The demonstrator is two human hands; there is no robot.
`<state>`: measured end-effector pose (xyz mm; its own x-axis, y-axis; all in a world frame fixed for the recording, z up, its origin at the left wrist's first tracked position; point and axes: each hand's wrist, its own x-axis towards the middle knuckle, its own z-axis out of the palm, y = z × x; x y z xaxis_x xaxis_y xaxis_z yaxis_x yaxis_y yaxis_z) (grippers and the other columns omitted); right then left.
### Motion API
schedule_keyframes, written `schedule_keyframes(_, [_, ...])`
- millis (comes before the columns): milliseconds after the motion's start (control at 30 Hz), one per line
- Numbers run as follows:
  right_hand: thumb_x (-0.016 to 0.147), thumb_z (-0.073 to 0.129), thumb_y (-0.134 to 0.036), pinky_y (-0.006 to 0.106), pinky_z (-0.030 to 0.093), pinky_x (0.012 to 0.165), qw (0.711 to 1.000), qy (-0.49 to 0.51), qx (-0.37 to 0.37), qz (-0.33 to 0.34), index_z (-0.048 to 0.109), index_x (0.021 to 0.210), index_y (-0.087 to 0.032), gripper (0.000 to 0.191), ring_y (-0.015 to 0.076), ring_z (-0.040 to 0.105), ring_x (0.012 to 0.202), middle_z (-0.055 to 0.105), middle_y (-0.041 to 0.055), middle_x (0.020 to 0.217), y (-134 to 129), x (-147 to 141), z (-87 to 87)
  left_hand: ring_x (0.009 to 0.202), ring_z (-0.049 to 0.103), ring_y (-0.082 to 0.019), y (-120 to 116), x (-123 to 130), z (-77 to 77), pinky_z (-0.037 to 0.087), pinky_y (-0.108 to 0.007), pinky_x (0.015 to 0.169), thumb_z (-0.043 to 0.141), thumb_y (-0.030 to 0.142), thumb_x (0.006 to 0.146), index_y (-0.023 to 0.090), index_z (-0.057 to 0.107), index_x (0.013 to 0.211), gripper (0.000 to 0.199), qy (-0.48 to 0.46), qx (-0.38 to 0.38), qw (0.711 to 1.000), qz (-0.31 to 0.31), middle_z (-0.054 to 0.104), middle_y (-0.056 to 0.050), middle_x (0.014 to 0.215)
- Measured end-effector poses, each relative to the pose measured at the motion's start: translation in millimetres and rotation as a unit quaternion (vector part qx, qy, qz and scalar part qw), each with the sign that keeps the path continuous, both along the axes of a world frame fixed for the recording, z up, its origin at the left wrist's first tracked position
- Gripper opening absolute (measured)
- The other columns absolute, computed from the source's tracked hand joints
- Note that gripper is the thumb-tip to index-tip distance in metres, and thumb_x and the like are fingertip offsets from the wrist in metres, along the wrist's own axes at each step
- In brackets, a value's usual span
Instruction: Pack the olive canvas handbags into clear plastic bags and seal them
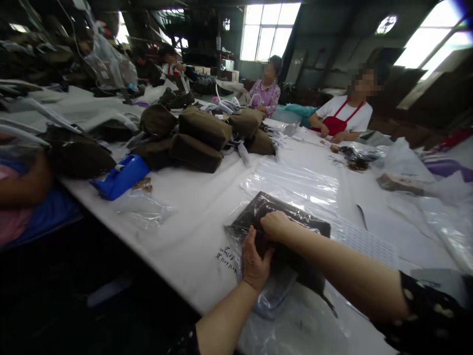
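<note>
A dark brown pouch (301,217), partly inside a clear plastic bag (238,217), lies on the white-covered table in front of me. My left hand (254,261) rests along its near left side, fingers stretched out and thumb apart, touching the plastic. Over the top of the pouch, my right hand (275,225) is closed with its fingers curled under; what they hold, if anything, is hidden. A dark strap end (330,304) sticks out toward me below my right forearm. Loose clear plastic (275,301) is bunched under my left wrist.
Stuffed olive-brown bags (203,128) are piled at the back left, near a blue tape dispenser (123,176). Flat plastic bags (291,180) lie beyond the pouch. A printed sheet (365,244) is at right. Co-workers sit around the table (185,222); one arm (29,182) shows at left.
</note>
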<state>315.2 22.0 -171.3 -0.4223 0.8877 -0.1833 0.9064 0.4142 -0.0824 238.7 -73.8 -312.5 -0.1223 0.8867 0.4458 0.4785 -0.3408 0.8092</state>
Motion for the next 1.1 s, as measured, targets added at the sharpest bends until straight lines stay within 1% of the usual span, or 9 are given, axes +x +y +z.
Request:
schedule_keyframes(67, [0.038, 0.085, -0.041, 0.028, 0.045, 0.052, 0.997, -0.061, 0.027, -0.032, 0.052, 0.042, -0.018, 0.041, 0.0224, 0.061, 0.058, 0.058, 0.0060, 0.051, 14.8, 11.4, -0.5, 0.131, 0.033, -0.026, -1.3, -1.7, 0.2, 0.036, -0.049, 0.105, 0.053, 0.027, 0.085, 0.018, 0.037, 0.132, 0.051, 0.024, -0.003, 0.999, -0.025, 0.035, -0.015, 0.141])
schedule_keyframes(167, [0.049, 0.083, -0.041, 0.038, 0.049, 0.057, 0.985, -0.122, 0.070, -0.098, 0.059, 0.053, -0.015, 0.036, 0.0307, 0.063, 0.066, 0.062, 0.0118, 0.058, 20.7, 56.4, 24.6, 0.132, 0.032, -0.026, 1.1, -0.7, -1.5, 0.031, -0.052, 0.107, 0.046, 0.025, 0.088, 0.018, 0.051, 0.123, 0.035, 0.106, 0.007, 0.992, -0.066, 0.038, -0.012, 0.141])
schedule_keyframes(300, [0.076, 0.063, -0.017, 0.047, 0.047, 0.081, 0.975, -0.115, 0.168, -0.086, 0.061, 0.108, -0.012, 0.032, 0.0340, 0.055, 0.103, 0.063, 0.0175, 0.103, -39.2, 131.0, 45.5, 0.134, 0.027, -0.028, 12.2, -2.0, 6.6, 0.030, -0.053, 0.106, 0.043, 0.024, 0.089, 0.015, 0.050, 0.125, 0.038, 0.168, 0.014, 0.981, -0.092, 0.036, -0.014, 0.142])
schedule_keyframes(400, [0.077, 0.045, 0.002, 0.047, 0.035, 0.102, 0.967, -0.062, 0.226, 0.097, 0.040, 0.134, -0.025, 0.063, 0.0268, 0.033, 0.128, 0.040, 0.0067, 0.139, -124.4, 173.1, 12.3, 0.135, 0.023, -0.031, 7.7, -22.7, 25.8, 0.032, -0.052, 0.105, 0.046, 0.025, 0.088, 0.015, 0.051, 0.124, 0.037, 0.155, 0.047, 0.983, -0.082, 0.028, -0.015, 0.146])
schedule_keyframes(500, [0.081, 0.040, 0.001, 0.045, 0.029, 0.107, 0.955, -0.048, 0.205, 0.210, 0.037, 0.134, -0.035, 0.064, 0.0212, 0.031, 0.130, 0.040, -0.0018, 0.139, -196.7, 195.4, -43.2, 0.126, 0.040, -0.025, -27.4, -62.3, 40.2, 0.038, -0.045, 0.103, 0.044, 0.014, 0.085, 0.018, 0.053, 0.120, 0.036, 0.143, 0.085, 0.977, -0.137, 0.045, -0.012, 0.134])
schedule_keyframes(600, [0.086, 0.047, -0.009, 0.044, 0.032, 0.106, 0.957, 0.010, 0.203, 0.209, 0.044, 0.130, -0.034, 0.051, 0.0209, 0.037, 0.127, 0.051, -0.0004, 0.130, -222.6, 194.0, -80.6, 0.115, 0.051, -0.019, -83.3, -97.6, 38.1, 0.044, -0.036, 0.099, 0.038, 0.001, 0.075, 0.020, 0.051, 0.122, 0.053, 0.210, 0.070, 0.918, -0.329, 0.058, -0.008, 0.121])
schedule_keyframes(700, [0.089, 0.049, -0.019, 0.042, 0.040, 0.101, 0.964, 0.137, 0.135, 0.183, 0.053, 0.122, -0.026, 0.035, 0.0210, 0.046, 0.119, 0.059, 0.0048, 0.119, -212.8, 178.7, -82.3, 0.118, 0.050, -0.023, -125.1, -108.4, 27.4, 0.044, -0.038, 0.099, 0.044, 0.005, 0.068, 0.015, 0.039, 0.134, 0.066, 0.282, 0.032, 0.871, -0.401, 0.053, -0.011, 0.129])
schedule_keyframes(867, [0.090, 0.039, -0.019, 0.032, 0.053, 0.077, 0.948, 0.292, 0.124, -0.029, 0.062, 0.108, -0.021, 0.029, 0.0182, 0.060, 0.091, 0.064, 0.0067, 0.094, -204.2, 152.1, -71.5, 0.103, 0.059, -0.024, -127.2, -89.9, 17.1, 0.049, -0.040, 0.090, 0.052, 0.022, 0.081, 0.019, 0.057, 0.116, 0.035, 0.231, -0.008, 0.918, -0.323, 0.065, -0.011, 0.109])
schedule_keyframes(1100, [0.085, 0.044, -0.017, 0.033, 0.048, 0.069, 0.866, 0.354, 0.335, -0.111, 0.061, 0.095, -0.021, 0.020, 0.0197, 0.059, 0.076, 0.062, 0.0056, 0.081, -220.2, 114.6, -118.1, 0.076, 0.062, -0.017, -104.2, -88.9, 2.0, 0.052, -0.029, 0.070, 0.040, 0.029, 0.091, 0.019, 0.065, 0.088, 0.027, 0.071, -0.061, 0.984, -0.151, 0.067, -0.005, 0.079])
